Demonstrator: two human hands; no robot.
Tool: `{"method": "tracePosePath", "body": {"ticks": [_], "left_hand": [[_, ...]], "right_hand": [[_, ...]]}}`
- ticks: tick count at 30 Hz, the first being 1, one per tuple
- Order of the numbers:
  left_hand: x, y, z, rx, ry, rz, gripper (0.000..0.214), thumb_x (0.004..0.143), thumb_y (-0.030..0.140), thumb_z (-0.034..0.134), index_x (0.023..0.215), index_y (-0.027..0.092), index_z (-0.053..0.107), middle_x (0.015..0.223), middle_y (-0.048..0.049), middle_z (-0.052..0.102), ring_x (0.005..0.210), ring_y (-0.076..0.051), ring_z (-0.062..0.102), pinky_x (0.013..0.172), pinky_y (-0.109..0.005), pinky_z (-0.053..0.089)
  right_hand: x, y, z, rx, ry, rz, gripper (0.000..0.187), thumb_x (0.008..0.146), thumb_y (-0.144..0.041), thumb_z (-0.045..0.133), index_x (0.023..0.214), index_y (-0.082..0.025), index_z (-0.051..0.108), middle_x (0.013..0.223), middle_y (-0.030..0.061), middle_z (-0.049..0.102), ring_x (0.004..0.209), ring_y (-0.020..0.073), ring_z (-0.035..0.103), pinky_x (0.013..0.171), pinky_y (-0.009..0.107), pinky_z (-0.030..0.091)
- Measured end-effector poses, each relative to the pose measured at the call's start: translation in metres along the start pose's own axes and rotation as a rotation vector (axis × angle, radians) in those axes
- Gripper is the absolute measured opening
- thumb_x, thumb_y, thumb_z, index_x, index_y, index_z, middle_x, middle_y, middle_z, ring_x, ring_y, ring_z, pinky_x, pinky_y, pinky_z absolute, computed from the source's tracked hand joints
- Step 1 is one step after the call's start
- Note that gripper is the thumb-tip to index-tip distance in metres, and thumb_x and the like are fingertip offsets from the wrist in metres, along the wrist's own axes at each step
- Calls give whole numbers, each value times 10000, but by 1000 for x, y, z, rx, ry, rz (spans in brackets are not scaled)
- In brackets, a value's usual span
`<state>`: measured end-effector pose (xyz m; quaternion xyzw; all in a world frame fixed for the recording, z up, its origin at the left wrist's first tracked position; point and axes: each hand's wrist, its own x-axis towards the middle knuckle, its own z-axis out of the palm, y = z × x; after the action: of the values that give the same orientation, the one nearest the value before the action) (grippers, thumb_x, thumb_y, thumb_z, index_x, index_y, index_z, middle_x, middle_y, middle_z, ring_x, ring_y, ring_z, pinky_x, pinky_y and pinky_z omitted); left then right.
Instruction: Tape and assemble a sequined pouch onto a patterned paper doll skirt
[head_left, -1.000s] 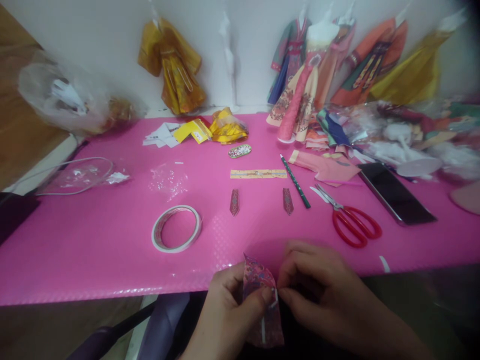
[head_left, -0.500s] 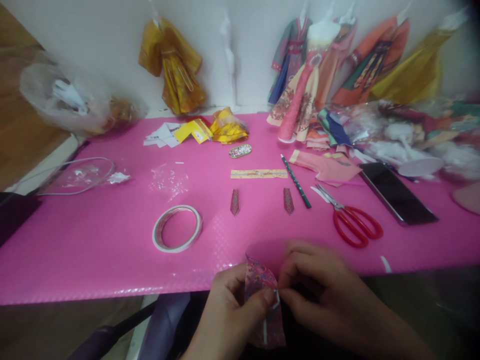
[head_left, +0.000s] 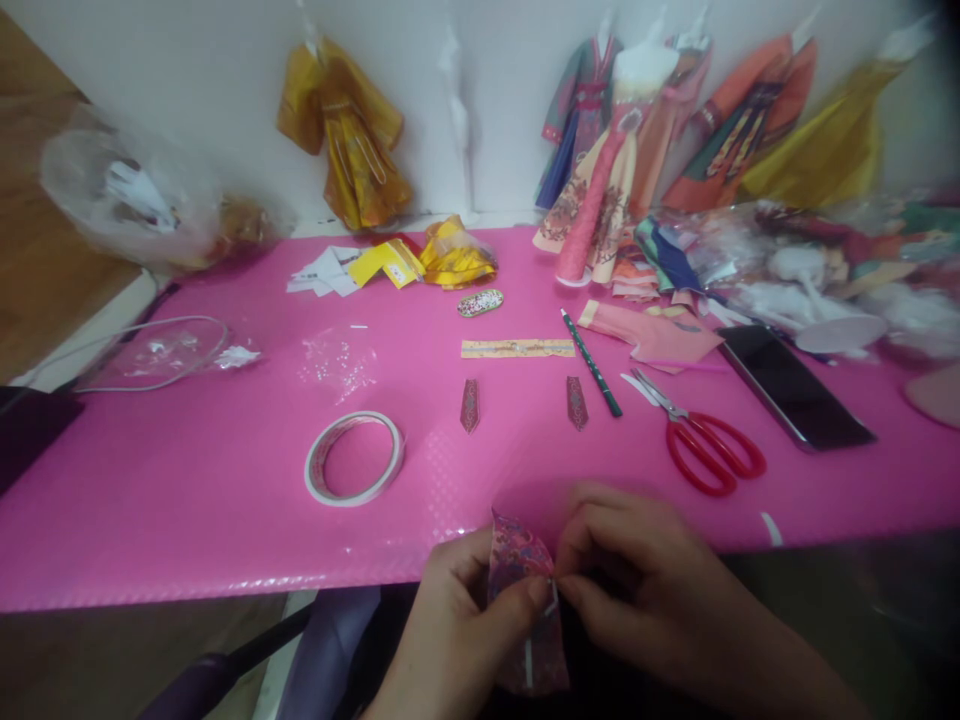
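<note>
My left hand (head_left: pixel 469 620) is closed on a patterned purple-red fabric piece (head_left: pixel 519 548), its thumb pressed flat over the front. White strips show on the piece near the thumb and lower down. At the fabric's right edge, the thumb and forefinger of my right hand (head_left: pixel 637 570) are pinched together; whether they grip the edge or a small strip there is too blurred to tell. Beyond the hands lie two small dark-red pointed pieces (head_left: pixel 469 405), a cream patterned band (head_left: pixel 517 348) and a dark green pencil (head_left: pixel 592 362).
On the pink table (head_left: pixel 225 500) are a tape roll (head_left: pixel 319 480), red-handled scissors (head_left: pixel 724 450) and a black phone (head_left: pixel 795 388). Yellow fabric (head_left: pixel 457 255) sits at the back. Dressed doll forms (head_left: pixel 345 140) stand along the wall, with plastic-wrapped pieces (head_left: pixel 795 270) piled at right.
Both hands stay almost in place. The white strip by my left thumb looks slightly shifted and less visible at the fabric's right edge.
</note>
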<state>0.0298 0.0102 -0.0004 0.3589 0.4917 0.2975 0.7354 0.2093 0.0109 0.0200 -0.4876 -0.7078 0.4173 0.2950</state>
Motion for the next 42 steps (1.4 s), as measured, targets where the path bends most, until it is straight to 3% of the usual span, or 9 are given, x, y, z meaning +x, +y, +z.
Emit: {"method": "tracePosePath", "body": {"ticks": [23, 28, 35, 42], "left_hand": [[-1, -3, -2, 31, -3, 24, 157, 699, 292, 725, 714, 140, 692, 681, -31, 656, 637, -159, 565, 583, -243, 452], [-1, -1, 0, 35, 21, 42, 159, 714, 300, 723, 695, 149, 676, 613, -9, 609, 550, -131, 522, 515, -221, 420], [5, -5, -3, -24, 83, 59, 214, 698, 344, 781, 751, 147, 715, 659, -11, 614, 612, -134, 520, 571, -221, 429], [10, -3, -6, -104, 109, 91, 198, 712, 330, 800, 768, 148, 745, 700, -13, 632, 663, -132, 525, 620, -226, 452]], "right_hand": [[0, 0, 2, 3, 15, 9, 186, 725, -20, 611, 666, -178, 533, 669, -46, 522, 614, 80, 472, 533, 194, 324], [1, 0, 4, -32, 35, 23, 169, 736, -51, 622, 667, -179, 536, 665, -41, 524, 631, 91, 479, 551, 208, 330], [6, 0, 1, 280, 69, 236, 71, 814, -196, 580, 744, -189, 577, 628, -44, 519, 563, 99, 461, 508, 211, 356], [9, -2, 4, 340, 4, 185, 236, 880, -249, 560, 660, -169, 572, 638, -29, 546, 611, 99, 492, 564, 208, 389]]}}
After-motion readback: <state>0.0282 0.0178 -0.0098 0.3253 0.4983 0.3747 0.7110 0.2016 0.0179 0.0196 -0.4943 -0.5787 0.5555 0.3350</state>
